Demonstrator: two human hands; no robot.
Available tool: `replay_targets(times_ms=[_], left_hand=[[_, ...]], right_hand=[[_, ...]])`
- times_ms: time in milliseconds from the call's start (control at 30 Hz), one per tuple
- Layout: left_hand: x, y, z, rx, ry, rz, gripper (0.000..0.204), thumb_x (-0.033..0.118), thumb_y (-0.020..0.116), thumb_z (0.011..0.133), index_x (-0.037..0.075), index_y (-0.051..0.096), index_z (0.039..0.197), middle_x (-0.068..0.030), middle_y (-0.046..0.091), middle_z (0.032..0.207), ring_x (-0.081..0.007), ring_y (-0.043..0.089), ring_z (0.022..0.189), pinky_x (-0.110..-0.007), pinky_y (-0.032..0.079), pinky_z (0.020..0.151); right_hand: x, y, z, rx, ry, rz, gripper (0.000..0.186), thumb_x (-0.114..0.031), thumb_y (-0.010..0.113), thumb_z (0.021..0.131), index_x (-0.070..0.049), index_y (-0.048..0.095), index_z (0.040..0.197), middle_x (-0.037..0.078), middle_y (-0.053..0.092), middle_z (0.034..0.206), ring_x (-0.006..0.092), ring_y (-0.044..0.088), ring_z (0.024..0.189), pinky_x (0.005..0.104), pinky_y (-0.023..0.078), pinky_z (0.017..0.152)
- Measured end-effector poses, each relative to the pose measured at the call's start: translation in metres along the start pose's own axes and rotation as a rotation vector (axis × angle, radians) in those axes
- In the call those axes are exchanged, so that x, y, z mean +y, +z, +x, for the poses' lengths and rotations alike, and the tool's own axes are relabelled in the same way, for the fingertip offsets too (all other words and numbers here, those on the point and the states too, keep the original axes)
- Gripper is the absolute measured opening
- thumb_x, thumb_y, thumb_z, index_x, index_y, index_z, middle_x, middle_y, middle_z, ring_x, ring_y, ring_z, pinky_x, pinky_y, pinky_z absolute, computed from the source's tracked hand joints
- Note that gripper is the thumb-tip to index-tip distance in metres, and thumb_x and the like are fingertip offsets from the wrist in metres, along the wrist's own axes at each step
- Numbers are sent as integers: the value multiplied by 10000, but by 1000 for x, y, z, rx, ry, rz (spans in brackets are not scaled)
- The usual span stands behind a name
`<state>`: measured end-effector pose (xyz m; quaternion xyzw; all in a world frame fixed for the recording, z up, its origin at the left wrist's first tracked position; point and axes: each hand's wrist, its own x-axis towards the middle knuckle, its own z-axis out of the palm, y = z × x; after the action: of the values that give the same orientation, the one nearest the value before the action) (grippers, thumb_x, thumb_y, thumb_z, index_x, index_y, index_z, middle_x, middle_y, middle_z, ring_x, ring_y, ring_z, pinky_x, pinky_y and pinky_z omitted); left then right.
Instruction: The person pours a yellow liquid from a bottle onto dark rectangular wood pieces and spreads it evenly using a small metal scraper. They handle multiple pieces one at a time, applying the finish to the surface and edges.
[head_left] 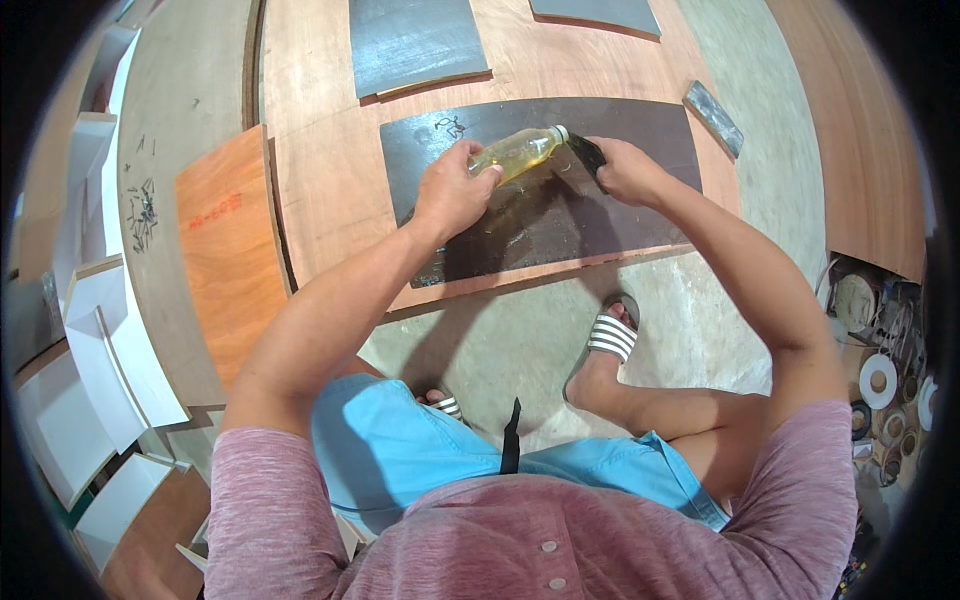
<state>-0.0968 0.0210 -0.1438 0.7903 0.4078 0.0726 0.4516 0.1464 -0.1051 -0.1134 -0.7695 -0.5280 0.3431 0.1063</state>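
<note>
A clear bottle with some yellow liquid in it is held above a dark board, between the 2 hands. Its base end is gripped by the left hand, closed around it, while a black piece is gripped by the right hand; what kind of tool or scrap it is cannot be told. The bottle's long axis is set slantwise, running from the left hand toward the right and somewhat away from the body, so that the pale-rimmed mouth is pointed to the right hand's side. The black piece is slanted the other way, with its far tip at the mouth and its near end enclosed in the right hand. Whether tip and mouth are touching or merely overlapped in view cannot be told from this 1 angle, nor can it be seen whether a cap is on. The coming move seems to be governed by that meeting point: the base is commanded by the left hand, the mouth is nearer to the right, and the angle between the 2 pieces is probably what must be minded.
</note>
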Motion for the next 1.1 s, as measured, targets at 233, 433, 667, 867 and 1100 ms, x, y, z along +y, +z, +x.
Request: replay_targets(times_ms=[233, 433, 667, 867, 1100], left_hand=[[-43, 8, 23, -142, -19, -429, 480, 256, 671, 934, -27, 574, 1308, -154, 668, 1206, -195, 594, 1120, -324, 464, 963], [-9, -1, 24, -165, 61, 81, 533, 279, 725, 851, 10, 601, 1295, -233, 666, 1183, -364, 642, 1112, -423, 492, 969], [105, 17, 66, -214, 393, 601, 481, 262, 752, 794, 41, 601, 1193, -202, 633, 1127, -401, 639, 1031, -467, 521, 888], [196, 60, 95, -201, 568, 702, 465, 228, 752, 778, 71, 607, 1191, -181, 648, 1110, -377, 649, 1028, -460, 524, 884], [237, 109, 120, -196, 794, 671, 470, 187, 762, 756, 71, 616, 1188, -187, 666, 1060, -374, 655, 1018, -460, 523, 889]], right_hand=[[9, -35, -15, -231, 66, -15, 429, -4, 492, 829, -16, 631, 1235, 275, 670, 1121, 446, 625, 1060, 465, 483, 912], [115, -34, -43, 16, 48, -199, 475, 31, 518, 789, -64, 657, 1233, 220, 660, 1163, 417, 612, 1093, 465, 491, 927], [155, -28, -61, 9, -42, -551, 398, -29, 601, 798, -117, 650, 1183, 125, 628, 1099, 320, 604, 1085, 450, 500, 855], [167, 42, -107, 237, -204, -640, 377, -112, 600, 826, -155, 626, 1200, 90, 599, 1067, 271, 577, 1048, 398, 453, 846], [185, 62, -133, 272, -129, -370, 559, -198, 735, 761, -140, 585, 1297, 123, 589, 1193, 292, 557, 1149, 392, 447, 926]])
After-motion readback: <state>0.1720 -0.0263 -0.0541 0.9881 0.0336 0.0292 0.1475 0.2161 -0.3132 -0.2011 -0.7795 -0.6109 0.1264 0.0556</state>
